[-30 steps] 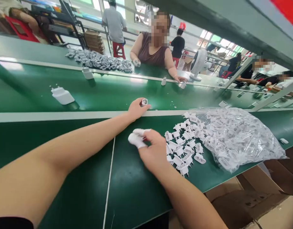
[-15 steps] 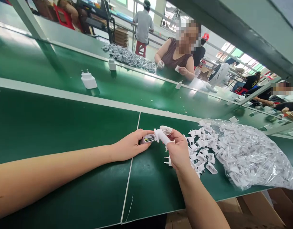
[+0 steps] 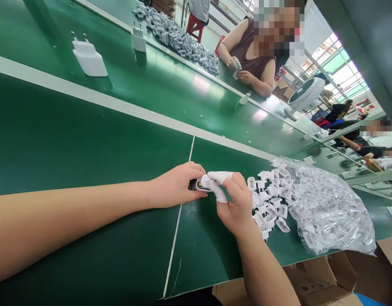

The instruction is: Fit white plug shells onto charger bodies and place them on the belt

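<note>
My left hand (image 3: 175,185) is closed around a white charger housing (image 3: 200,189), whose open end faces right and shows a circuit board with a yellow part. My right hand (image 3: 237,202) wears white finger covers on thumb and fingers. Its fingers pinch a small white plug cap (image 3: 214,182) against the housing's open end; the covers hide most of it, and whether it is seated I cannot tell. Just right of that hand lies a heap of loose white plug caps (image 3: 271,199) with metal pins.
A clear plastic bag (image 3: 336,208) full of white parts lies at the right. White chargers (image 3: 90,59) stand beyond the pale strip (image 3: 135,111). Across the bench, a person (image 3: 253,55) handles white pieces beside a pile (image 3: 180,38). Cardboard boxes (image 3: 320,276) sit below the front edge.
My right hand has brought the plug cap left to the housing's open end. The loose cap below my right hand no longer shows. The view has tilted, and the chargers beyond appear larger.
</note>
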Demonstrator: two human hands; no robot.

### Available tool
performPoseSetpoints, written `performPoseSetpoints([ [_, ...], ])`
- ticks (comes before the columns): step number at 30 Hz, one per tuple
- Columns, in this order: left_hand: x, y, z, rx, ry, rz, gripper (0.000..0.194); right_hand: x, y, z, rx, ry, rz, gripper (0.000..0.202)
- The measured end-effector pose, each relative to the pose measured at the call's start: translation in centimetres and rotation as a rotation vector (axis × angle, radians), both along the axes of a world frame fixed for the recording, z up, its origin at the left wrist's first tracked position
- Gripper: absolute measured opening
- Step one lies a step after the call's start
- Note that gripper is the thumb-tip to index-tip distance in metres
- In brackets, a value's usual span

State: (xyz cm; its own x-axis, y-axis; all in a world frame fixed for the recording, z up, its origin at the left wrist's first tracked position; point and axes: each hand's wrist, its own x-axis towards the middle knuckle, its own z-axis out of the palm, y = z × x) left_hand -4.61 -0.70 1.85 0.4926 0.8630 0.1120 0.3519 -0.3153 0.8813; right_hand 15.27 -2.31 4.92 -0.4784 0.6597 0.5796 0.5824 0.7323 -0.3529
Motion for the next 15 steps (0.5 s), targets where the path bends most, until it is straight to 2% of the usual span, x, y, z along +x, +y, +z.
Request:
performPoseSetpoints([
  [11,0.1,0.2,-0.7,-0.025,-0.047,0.002,0.016,-1.3,-0.2,0.5,0.023,-0.170,0.028,0.027],
  [15,0.2,0.3,-0.9,-0.057,-0.063,0.014,0.015,-1.2,-0.5,0.4,0.088,-0.117,-0.023,0.023],
])
